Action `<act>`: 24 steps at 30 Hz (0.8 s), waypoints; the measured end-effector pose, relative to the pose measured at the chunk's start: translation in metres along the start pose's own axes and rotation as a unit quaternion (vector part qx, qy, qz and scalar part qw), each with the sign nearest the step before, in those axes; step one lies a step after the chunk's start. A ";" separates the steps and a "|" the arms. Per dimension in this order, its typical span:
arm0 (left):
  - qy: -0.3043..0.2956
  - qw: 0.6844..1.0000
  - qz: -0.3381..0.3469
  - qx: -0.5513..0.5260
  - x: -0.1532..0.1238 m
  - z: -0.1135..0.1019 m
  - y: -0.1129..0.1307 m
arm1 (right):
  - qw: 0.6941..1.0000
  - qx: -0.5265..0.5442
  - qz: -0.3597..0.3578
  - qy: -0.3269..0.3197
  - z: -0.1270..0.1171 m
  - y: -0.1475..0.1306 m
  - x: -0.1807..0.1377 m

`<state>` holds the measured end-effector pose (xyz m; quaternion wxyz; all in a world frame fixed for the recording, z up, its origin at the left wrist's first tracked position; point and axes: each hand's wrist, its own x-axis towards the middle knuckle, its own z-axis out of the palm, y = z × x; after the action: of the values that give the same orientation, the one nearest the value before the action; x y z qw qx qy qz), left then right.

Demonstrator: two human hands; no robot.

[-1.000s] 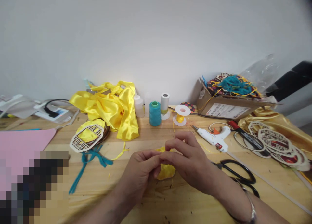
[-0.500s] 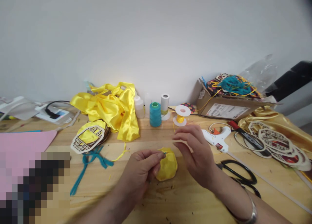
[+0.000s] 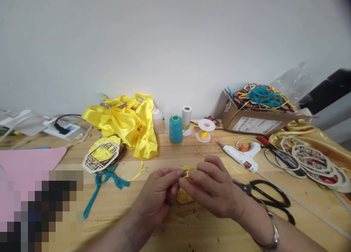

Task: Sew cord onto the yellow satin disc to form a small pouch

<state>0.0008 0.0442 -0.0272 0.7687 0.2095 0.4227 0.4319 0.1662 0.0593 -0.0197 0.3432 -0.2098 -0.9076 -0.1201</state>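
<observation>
My left hand [image 3: 161, 188] pinches the top edge of a small yellow fabric piece [image 3: 184, 196] between thumb and fingers. A small dark bit shows at the thumb tip on that edge. My right hand [image 3: 211, 186] is closed right beside it, its fingertips together at the same edge. What those fingertips grip, if anything, is too small to make out. Most of the yellow piece is hidden behind my right fingers. Beyond my hands stand a teal thread cone [image 3: 176, 129] and a white spool with yellow cord [image 3: 204, 132].
Black-handled scissors [image 3: 270, 193] and a white glue gun [image 3: 244, 155] lie right of my hands. Farther right are wooden cutouts [image 3: 312, 158] and a cardboard box [image 3: 256, 121]. To the left are yellow satin [image 3: 137, 129], teal strips [image 3: 112, 177] and pink sheet [image 3: 30, 160].
My right hand has come down and left from its raised, open position. Its fingers have closed at the edge of the yellow piece, by my left fingertips.
</observation>
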 end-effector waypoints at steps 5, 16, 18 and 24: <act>0.021 0.999 0.024 0.029 -0.001 0.002 0.002 | 0.991 0.081 0.104 0.009 0.002 -0.003 0.003; 0.067 0.989 0.078 0.102 0.000 0.001 0.003 | 0.849 0.343 0.401 0.015 0.001 -0.011 0.014; 0.074 0.988 0.083 0.106 0.000 0.000 0.002 | 0.843 0.342 0.414 0.016 0.001 -0.011 0.013; 0.088 0.986 0.085 0.111 0.000 0.001 0.004 | 0.840 0.328 0.431 -0.016 0.000 -0.009 0.013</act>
<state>0.0001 0.0465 -0.0241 0.6607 0.2898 0.5151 0.4627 0.1536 0.0547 -0.0115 0.3941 -0.4572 -0.7173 0.3481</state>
